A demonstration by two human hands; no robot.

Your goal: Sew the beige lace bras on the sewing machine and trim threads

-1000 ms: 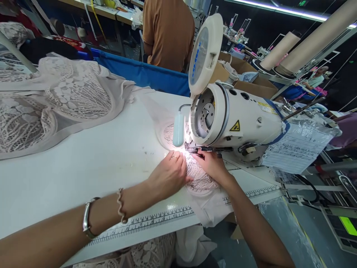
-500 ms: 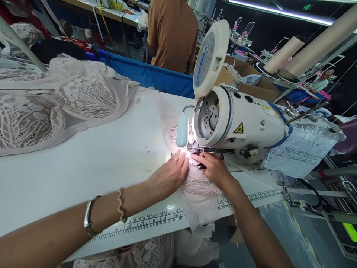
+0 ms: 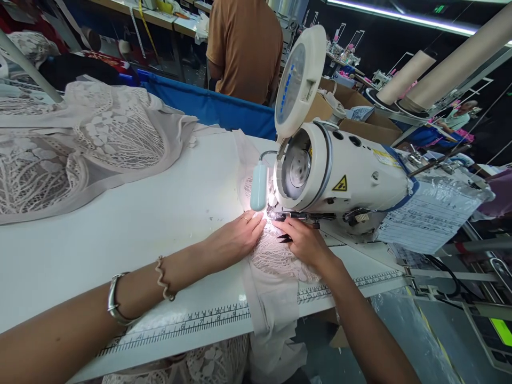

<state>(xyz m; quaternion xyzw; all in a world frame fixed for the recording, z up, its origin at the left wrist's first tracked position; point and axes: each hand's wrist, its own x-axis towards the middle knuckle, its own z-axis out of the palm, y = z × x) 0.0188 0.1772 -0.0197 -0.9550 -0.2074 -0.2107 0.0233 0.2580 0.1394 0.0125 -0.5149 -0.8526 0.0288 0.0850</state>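
Note:
A pale pink lace bra (image 3: 276, 257) lies under the needle area of a white sewing machine (image 3: 354, 165), its lower band hanging over the table's front edge. My left hand (image 3: 236, 237) presses on its left edge beside the needle, with the fingers close together and the fabric at their tips. My right hand (image 3: 306, 240) rests on the lace right of the needle, index finger stretched towards it. Black thread snips (image 3: 285, 238) stick out from under that hand's curled fingers. A small lit lamp (image 3: 258, 186) hangs just above the fingertips and hides part of the lace behind.
Several lace bras (image 3: 120, 133) are piled on the left of the white table (image 3: 160, 229). A printed ruler (image 3: 200, 322) runs along its front edge. Behind a blue cloth barrier (image 3: 212, 104) a person in a brown shirt (image 3: 246, 48) sits facing away. Cardboard boxes (image 3: 370, 130) stand behind the machine.
My left hand has shifted slightly left and turned more side-on. The bra's near end has swung left along the ruler. My right hand stays nearly in place with the snips.

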